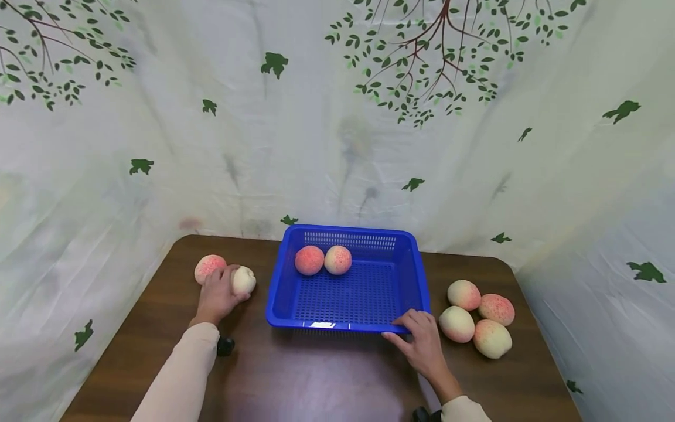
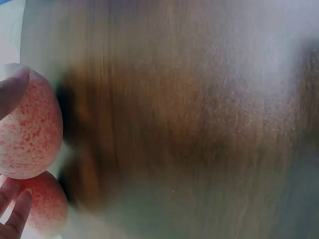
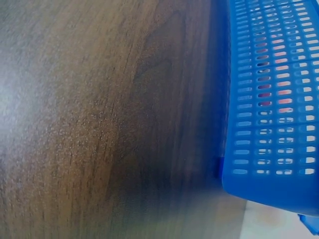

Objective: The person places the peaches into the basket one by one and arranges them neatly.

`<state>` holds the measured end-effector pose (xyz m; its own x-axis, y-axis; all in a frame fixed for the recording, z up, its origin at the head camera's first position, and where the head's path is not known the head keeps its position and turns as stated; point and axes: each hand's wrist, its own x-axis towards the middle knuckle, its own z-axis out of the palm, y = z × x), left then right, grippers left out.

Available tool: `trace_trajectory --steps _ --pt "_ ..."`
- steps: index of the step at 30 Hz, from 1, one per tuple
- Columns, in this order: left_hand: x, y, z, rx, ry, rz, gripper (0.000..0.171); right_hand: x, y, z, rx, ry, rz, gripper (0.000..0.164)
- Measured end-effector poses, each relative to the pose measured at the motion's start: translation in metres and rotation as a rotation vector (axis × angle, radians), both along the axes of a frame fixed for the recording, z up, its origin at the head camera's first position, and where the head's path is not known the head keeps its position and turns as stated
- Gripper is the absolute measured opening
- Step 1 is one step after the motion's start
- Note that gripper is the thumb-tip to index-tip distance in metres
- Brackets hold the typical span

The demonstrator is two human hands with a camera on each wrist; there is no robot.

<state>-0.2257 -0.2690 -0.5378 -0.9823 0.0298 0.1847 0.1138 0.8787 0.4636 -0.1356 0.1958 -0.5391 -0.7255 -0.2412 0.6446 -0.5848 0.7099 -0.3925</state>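
On the table's left side, my left hand (image 1: 215, 298) grips a pale peach (image 1: 244, 281) between thumb and fingers. A redder peach (image 1: 208, 268) sits just beyond it, touching the backs of those fingers. In the left wrist view, the thumb lies on the gripped peach (image 2: 34, 130), with fingertips in front of the second peach (image 2: 49, 208). My right hand (image 1: 423, 346) pinches the near right rim of a blue plastic basket (image 1: 348, 326). Two peaches, one red (image 1: 309, 260) and one paler (image 1: 338, 259), lie side by side inside at the back left.
Several pale and red peaches (image 1: 457, 324) cluster on the brown wooden table (image 1: 327, 381), right of the basket. A leaf-patterned cloth (image 1: 316, 146) hangs behind the table. The basket's slotted wall (image 3: 271, 124) fills the right of the right wrist view.
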Motion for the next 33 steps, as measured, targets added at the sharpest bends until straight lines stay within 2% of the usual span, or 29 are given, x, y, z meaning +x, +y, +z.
trace_trajectory --steps 5,11,15,18,21,25,29,33 --pt "0.000 0.003 0.005 -0.036 -0.016 0.016 0.074 -0.001 -0.001 -0.001 -0.004 -0.045 -0.002 0.026" --pt "0.003 0.000 0.012 -0.063 -0.131 0.050 0.079 -0.004 -0.002 -0.002 0.003 -0.031 0.002 0.027" --pt "0.006 -0.001 0.016 -0.018 -0.191 0.068 0.079 -0.004 -0.001 -0.002 0.008 -0.017 0.006 0.027" --pt "0.008 -0.001 0.018 0.048 -0.166 0.074 0.079 -0.004 0.001 -0.001 0.009 -0.021 0.006 0.028" --pt "0.010 -0.002 0.024 0.115 -0.088 0.062 0.076 -0.004 0.001 -0.001 0.009 -0.028 0.012 0.028" --pt "0.012 0.001 0.037 0.190 -0.001 0.028 0.075 -0.004 0.001 0.000 0.011 -0.033 0.012 0.027" --pt "0.012 0.009 0.051 0.252 0.014 0.000 0.076 -0.004 0.001 0.000 0.006 -0.039 0.007 0.028" --pt "0.009 0.021 0.064 0.323 -0.007 -0.026 0.078 -0.005 0.002 -0.002 0.004 -0.043 0.013 0.030"
